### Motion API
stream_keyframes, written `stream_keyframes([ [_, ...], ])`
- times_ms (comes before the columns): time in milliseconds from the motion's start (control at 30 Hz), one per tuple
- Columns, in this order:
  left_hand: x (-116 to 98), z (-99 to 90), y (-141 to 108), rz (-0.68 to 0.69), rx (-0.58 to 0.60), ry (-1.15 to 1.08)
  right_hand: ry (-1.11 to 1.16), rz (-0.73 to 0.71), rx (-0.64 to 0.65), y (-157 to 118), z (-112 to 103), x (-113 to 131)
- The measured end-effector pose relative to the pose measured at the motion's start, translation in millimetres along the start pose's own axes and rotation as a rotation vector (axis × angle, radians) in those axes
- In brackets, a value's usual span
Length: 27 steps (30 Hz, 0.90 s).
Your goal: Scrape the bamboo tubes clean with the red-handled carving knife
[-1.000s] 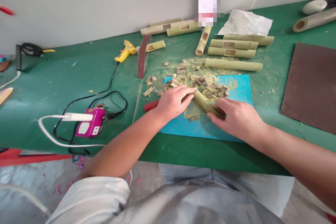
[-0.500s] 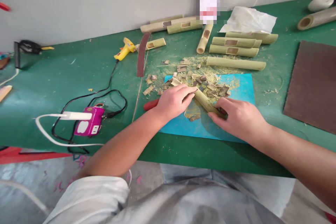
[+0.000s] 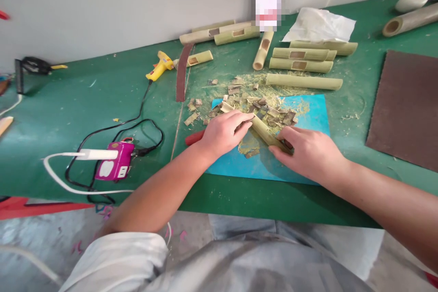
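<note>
A pale green bamboo tube [image 3: 263, 129] lies slantwise between my hands, over a blue sheet [image 3: 308, 123]. My left hand [image 3: 224, 131] is closed on its upper left end, the fingertips pressed at the rim. The lower right end is gripped by my right hand [image 3: 303, 147], thumb below and fingers above, and something dark shows at that end. Broken bamboo chips [image 3: 273, 112] and yellowish shavings are heaped just behind the tube. Beside my left wrist a red object [image 3: 194, 138] is partly hidden.
Cut bamboo tubes [image 3: 303, 81] lie toward the back. At left are a yellow glue gun [image 3: 160, 66], a magenta power block [image 3: 115, 160] and looping cables. A brown strip [image 3: 183, 73] lies near the glue gun, a brown sheet [image 3: 405, 109] at right.
The whole view has shifted slightly, so the table things appear a little farther left. Both hands keep their hold on the tube, with hardly any movement.
</note>
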<state>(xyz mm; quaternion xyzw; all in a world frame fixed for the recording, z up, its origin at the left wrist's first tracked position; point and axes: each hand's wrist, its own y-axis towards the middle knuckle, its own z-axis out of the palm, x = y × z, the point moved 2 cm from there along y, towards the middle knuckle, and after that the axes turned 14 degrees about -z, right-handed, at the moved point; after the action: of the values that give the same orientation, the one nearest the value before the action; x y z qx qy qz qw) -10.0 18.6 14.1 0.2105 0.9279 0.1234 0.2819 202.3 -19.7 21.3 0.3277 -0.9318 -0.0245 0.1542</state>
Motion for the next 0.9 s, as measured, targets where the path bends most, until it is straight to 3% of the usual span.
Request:
stream_keyframes([
  [700, 2.2, 1.8, 0.8, -0.003, -0.016, 0.011, -0.020, -0.025, -0.009, -0.8, 1.8, -0.6],
  [900, -5.5, 4.5, -3.1, -0.031, -0.045, -0.026, -0.005, -0.013, -0.006, 0.0, 1.2, 0.5],
])
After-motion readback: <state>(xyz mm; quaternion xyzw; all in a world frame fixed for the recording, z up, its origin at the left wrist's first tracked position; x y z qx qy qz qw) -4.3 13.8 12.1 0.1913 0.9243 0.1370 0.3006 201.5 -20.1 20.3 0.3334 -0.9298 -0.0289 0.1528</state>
